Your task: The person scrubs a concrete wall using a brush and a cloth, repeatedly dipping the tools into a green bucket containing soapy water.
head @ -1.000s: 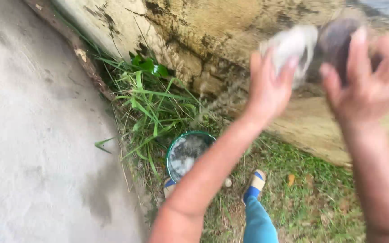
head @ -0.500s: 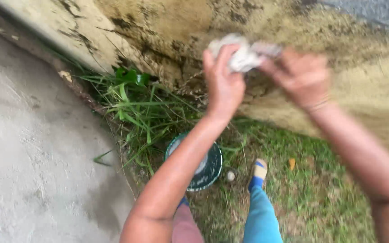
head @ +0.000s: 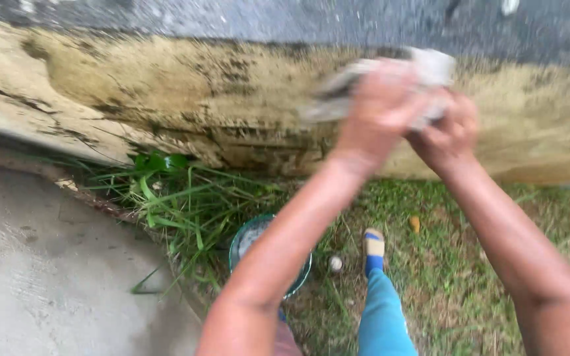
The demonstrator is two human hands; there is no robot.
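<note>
A blue trouser leg [head: 382, 316] and sandalled foot [head: 373, 245] stand on grass [head: 443, 264] beside a green bowl [head: 298, 280], half hidden by the left forearm. Higher up, the left hand [head: 379, 109] and right hand [head: 448, 128] meet, both grips clamped on a pale cloth [head: 430, 66], apparently wringing or bunching it before the stained wall [head: 166, 92].

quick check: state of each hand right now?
Left hand: closed on the pale cloth, held up against the stained wall.
Right hand: closed on the same cloth.
</note>
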